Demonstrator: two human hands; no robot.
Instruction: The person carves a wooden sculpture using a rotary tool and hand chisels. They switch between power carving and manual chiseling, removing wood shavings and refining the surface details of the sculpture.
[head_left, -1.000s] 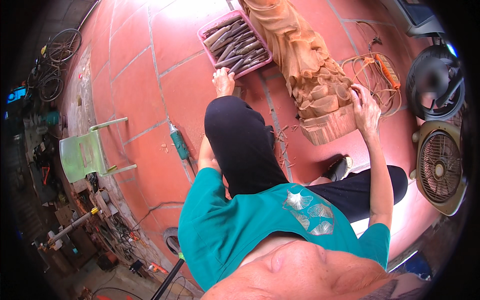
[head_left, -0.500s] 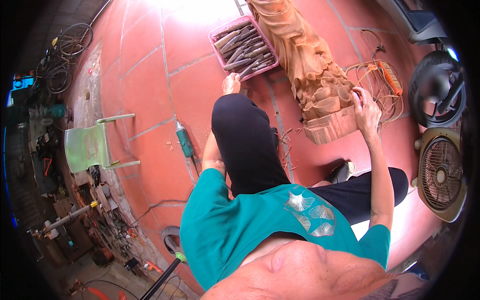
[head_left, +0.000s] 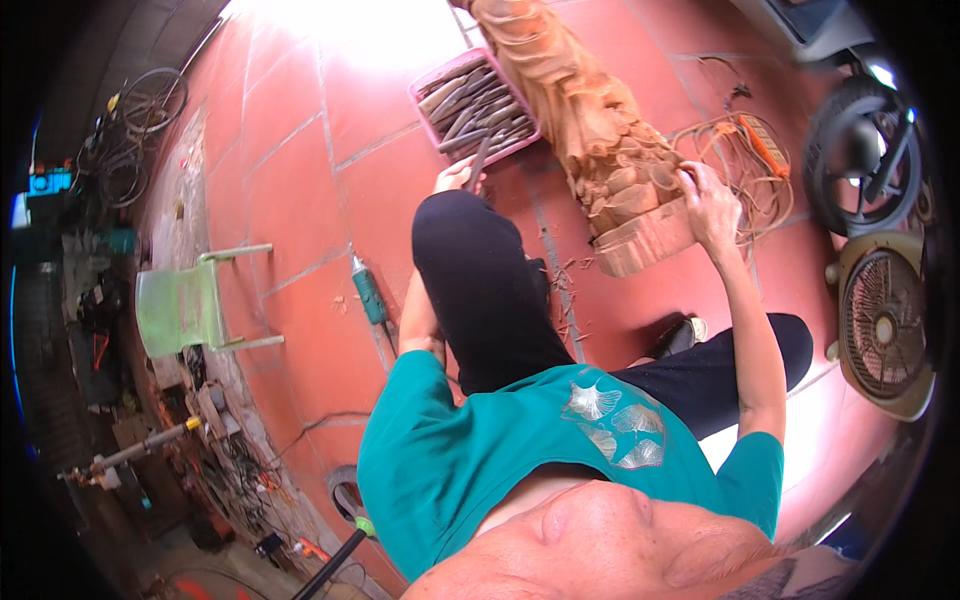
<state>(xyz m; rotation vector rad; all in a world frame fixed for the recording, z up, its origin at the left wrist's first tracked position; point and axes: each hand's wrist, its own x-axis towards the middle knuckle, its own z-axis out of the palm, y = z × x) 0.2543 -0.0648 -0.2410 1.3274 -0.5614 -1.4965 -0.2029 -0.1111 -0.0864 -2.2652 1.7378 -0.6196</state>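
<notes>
- Your hands are apart. Your left hand (head_left: 458, 177) is closed around a slender dark tool (head_left: 479, 160), its upper end pointing over the near edge of the pink tray (head_left: 514, 147).
- That left arm passes outside your raised knee (head_left: 465, 225), probably because the knee stands in the direct line to the tray.
- Your right hand (head_left: 713, 208) has its fingers bent against the right edge of the wooden carving (head_left: 580, 110), close to its flat base; it may be steadying the piece, but I cannot tell whether it grips or merely rests.
- The carving lies on the floor (head_left: 300, 200), base end toward you, far end leaving the view; that seems to put the base within your reach.
- The tray sits just beside the carving's left edge, likely to keep its bundled tools (head_left: 480, 100) handy.
- Left of your forearm, a green power tool (head_left: 367, 290) lies on the floor.
- Your shirt (head_left: 480, 430) shows a pale leaf print; I can read no brand, label or lettering.
</notes>
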